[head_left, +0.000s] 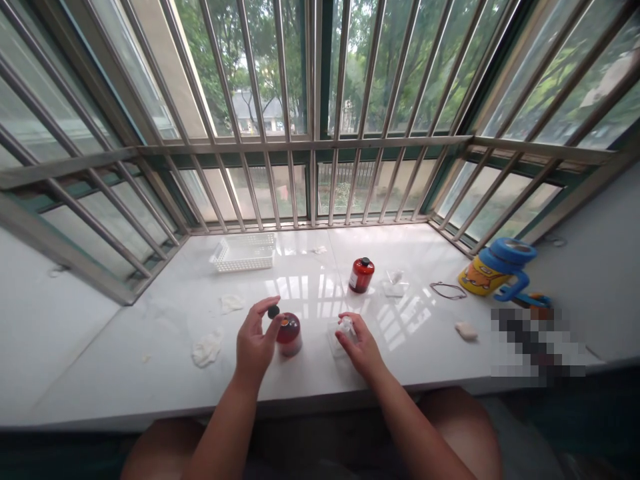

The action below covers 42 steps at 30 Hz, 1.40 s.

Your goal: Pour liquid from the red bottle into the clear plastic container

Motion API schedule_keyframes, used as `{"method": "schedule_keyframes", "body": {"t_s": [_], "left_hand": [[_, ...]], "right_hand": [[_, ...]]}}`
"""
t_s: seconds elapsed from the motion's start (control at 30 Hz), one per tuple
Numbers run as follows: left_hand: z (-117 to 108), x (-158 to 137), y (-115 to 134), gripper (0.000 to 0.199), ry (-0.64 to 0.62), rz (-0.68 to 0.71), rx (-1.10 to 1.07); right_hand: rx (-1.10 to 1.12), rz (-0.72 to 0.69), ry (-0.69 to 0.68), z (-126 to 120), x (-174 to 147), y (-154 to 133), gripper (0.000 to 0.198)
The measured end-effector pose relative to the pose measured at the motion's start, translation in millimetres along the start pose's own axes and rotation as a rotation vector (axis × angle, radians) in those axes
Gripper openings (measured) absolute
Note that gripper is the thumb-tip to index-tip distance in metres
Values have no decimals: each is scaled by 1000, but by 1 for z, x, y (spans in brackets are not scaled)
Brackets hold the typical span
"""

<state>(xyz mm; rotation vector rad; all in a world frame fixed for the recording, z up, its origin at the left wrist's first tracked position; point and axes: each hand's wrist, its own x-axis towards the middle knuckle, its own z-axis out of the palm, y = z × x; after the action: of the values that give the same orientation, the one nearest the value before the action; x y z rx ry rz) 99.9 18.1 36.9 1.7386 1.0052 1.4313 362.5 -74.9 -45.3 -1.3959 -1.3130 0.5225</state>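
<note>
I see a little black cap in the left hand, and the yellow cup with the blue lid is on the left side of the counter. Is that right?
Not quite: the yellow cup is on the right side of the counter, as the head view shows. The left hand does hold a little black cap.

Dark-red bottle (291, 341) upright, mouth uncovered; black cap (273, 311) held at its left; clear glassy object (346, 325) to right.

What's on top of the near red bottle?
An orange spot, apparently the opening, shows on top of the near red bottle. The black cap is in the left hand beside it. That hand covers the top's left edge; the inside can't be made out.
</note>
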Motion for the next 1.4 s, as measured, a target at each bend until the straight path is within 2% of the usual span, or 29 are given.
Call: {"method": "schedule_keyframes", "body": {"t_s": [0.1,0.23,0.37,0.5,0.63,0.73,0.9,1.03,1.1,1.17,1.27,1.4], "left_hand": [[-26,13,2,43,13,-35,192],[-69,21,-26,52,-48,-67,514],[-98,14,-65,34,-123,-200,747],[-107,5,-86,23,-273,-238,878],[-106,1,-96,23,-355,-189,977],[-106,-2,-100,27,-368,-180,1022],[-109,-2,-99,43,-280,-152,1029],[-102,-3,-82,49,-161,16,822],[-93,-6,-68,50,-129,46,673],[-81,-11,-53,54,-151,29,546],[-57,-19,-35,70,-257,-40,385],[-26,-25,-23,86,-336,-185,239]], "right_hand": [[-26,-31,35,0,-1,2,29],[-69,-53,69,0,-2,0,29],[-80,-71,89,-6,1,-16,27],[-35,-53,142,-16,7,-34,31],[44,19,165,-23,11,-37,39],[122,104,194,-27,14,-29,44],[50,298,262,-32,28,-1,54],[-116,360,202,-42,46,23,46],[-224,352,134,-47,54,32,41],[-320,324,56,-48,60,37,38],[-431,275,-26,-43,66,38,34],[-529,219,-36,-39,66,31,22]]}}
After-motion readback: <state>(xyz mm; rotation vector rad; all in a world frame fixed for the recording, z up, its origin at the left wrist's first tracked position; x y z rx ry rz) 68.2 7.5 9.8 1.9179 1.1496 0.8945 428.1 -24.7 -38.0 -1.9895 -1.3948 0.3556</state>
